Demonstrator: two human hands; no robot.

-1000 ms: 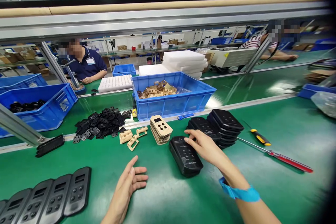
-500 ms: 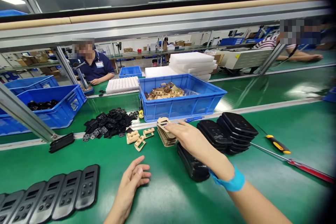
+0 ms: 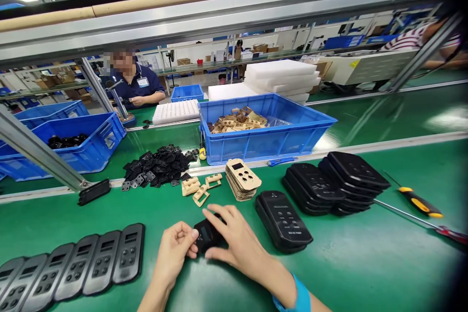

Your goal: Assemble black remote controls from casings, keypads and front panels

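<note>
A small black plastic casing (image 3: 205, 235) is between my two hands above the green table. My left hand (image 3: 176, 248) is closed, pinching the casing's left end between thumb and fingers. My right hand (image 3: 237, 241), with a blue band at the wrist, grips the right side, thumb below and fingers across the top. Those fingers partly hide the casing. Beyond the hands lies a stack of beige cut-out cards (image 3: 241, 178). To the right sits a short stack of black casings (image 3: 282, 219).
Taller black casing stacks (image 3: 351, 180) stand at the right, beside a yellow-black screwdriver (image 3: 420, 202). A row of black panels (image 3: 127, 253) lies at left. Behind are a pile of small black plates (image 3: 157, 165), loose beige pieces (image 3: 201, 195) and a blue bin (image 3: 266, 144). A co-worker (image 3: 137, 83) sits across.
My right hand has come back from the beige card stack toward my left hand. A black casing is now held between both hands; my left hand was open before. The view has shifted slightly.
</note>
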